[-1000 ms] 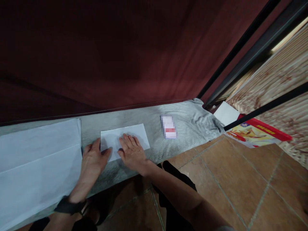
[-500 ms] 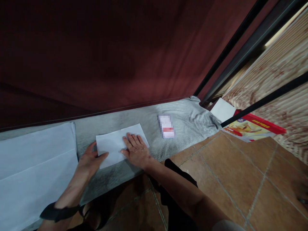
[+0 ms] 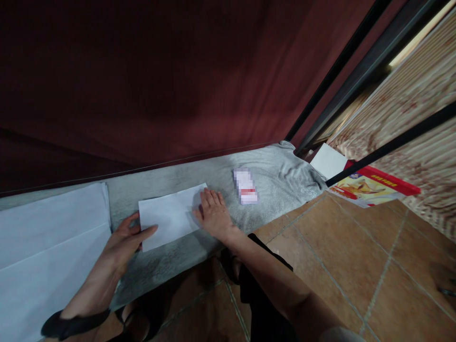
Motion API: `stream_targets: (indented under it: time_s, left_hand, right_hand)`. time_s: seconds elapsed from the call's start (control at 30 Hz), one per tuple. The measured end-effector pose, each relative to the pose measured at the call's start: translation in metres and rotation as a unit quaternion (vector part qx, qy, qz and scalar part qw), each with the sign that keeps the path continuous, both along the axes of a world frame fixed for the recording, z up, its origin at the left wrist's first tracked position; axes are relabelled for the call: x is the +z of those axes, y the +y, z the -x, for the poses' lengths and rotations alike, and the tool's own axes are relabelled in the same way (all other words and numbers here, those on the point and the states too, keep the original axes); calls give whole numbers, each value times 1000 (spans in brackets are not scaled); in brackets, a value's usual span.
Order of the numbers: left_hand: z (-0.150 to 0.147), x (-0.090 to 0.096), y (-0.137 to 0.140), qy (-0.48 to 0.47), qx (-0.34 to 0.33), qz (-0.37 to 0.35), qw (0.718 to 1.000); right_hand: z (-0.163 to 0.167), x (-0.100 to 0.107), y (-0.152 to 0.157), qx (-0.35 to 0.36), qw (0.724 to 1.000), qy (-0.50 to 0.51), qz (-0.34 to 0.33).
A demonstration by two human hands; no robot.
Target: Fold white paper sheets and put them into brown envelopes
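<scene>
The paper (image 3: 169,216) lies on grey cloth (image 3: 167,258), just below and left of the frame's centre. It looks light and easily creased, best taken by its edges. The left hand (image 3: 123,241) appears to pinch its left edge; the right hand (image 3: 215,216) rests flat on its right end, fingers nearly together.

Black wristband (image 3: 74,325) — dark trousers (image 3: 255,313), apparently

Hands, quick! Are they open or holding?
Left hand: thumb over the white paper's left end; grip can't be told.
Right hand: open, flat on the paper's right end.
</scene>
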State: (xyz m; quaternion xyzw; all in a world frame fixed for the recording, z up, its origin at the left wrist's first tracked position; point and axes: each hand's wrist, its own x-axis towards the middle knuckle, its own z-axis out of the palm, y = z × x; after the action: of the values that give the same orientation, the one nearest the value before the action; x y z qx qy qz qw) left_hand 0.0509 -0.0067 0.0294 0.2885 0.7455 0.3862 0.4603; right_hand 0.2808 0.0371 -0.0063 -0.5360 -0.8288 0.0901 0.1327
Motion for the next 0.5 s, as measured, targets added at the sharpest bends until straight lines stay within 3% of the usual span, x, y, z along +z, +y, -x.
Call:
stream_targets:
  time_s: [0.1,0.17,0.27,0.33,0.4,0.43,0.5]
  left_hand:
    - [-2,8,0,-108,40,-35,993]
    - [-3,14,0,-159,67,-46,984]
    - [-1,22,0,-203,94,-78,972]
    - [1,23,1,-254,89,-128,955]
    - [2,20,3,-292,85,-150,941]
    - [1,18,4,-296,87,-144,940]
    - [-3,12,6,-286,89,-117,947]
  right_hand:
    - [18,10,-17,149,988,28,-10]
    - [30,17,-28,203,978,47,-14]
    - [42,29,-31,215,967,133,1]
    - [46,39,-25,197,947,253,36]
    - [52,48,-16,144,889,425,87]
    - [56,51,-11,92,840,522,114]
    - [66,52,-4,-25,698,695,170]
